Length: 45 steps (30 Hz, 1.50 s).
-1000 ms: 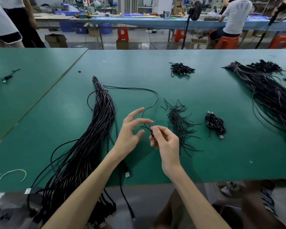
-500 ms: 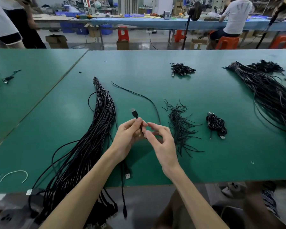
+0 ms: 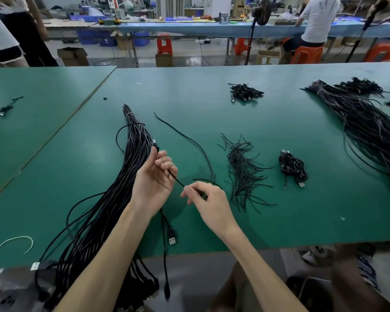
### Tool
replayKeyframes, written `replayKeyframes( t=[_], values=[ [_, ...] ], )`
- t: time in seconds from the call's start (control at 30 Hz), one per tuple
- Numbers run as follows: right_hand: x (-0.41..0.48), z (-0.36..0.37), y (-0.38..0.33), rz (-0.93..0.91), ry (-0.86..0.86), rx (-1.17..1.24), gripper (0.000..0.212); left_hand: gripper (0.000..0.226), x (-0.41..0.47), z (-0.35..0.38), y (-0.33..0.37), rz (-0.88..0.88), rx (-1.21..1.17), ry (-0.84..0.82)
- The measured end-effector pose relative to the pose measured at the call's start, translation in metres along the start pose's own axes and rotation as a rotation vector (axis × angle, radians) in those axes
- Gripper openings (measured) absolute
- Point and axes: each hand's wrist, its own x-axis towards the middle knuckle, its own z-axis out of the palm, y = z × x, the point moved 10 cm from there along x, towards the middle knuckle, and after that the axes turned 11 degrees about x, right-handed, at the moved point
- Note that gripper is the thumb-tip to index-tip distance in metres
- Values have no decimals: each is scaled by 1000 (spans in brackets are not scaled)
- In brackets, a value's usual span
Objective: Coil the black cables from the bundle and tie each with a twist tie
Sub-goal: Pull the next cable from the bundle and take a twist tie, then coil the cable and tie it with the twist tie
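The person seems to be starting a coil on one thin black cable (image 3: 176, 179). The left hand (image 3: 153, 181) is pinching its plug end between thumb and curled fingers; the right hand (image 3: 212, 201) is nipping the cord just to the right, a short taut stretch between them. The rest is trailing far across the green table (image 3: 302, 221). Next, the right hand will likely be looping slack round the left fingers.

Left hand (image 3: 152, 183), right hand (image 3: 212, 204) pinching black cable (image 3: 176, 179), bundle (image 3: 135, 140) beside
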Motion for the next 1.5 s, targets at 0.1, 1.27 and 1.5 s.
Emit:
replayKeyframes(
  t=[0.1,1.27,1.5],
  values=[
    [0,-1,-2,4,7,78,27,37,-2,5,-1,-23,-10,-47],
    [0,4,6,19,-60,69,23,59,-1,4,-10,0,409,-134],
    [1,8,13,48,-98,-59,23,40,-1,-3,-19,-87,392,-98]
  ],
)
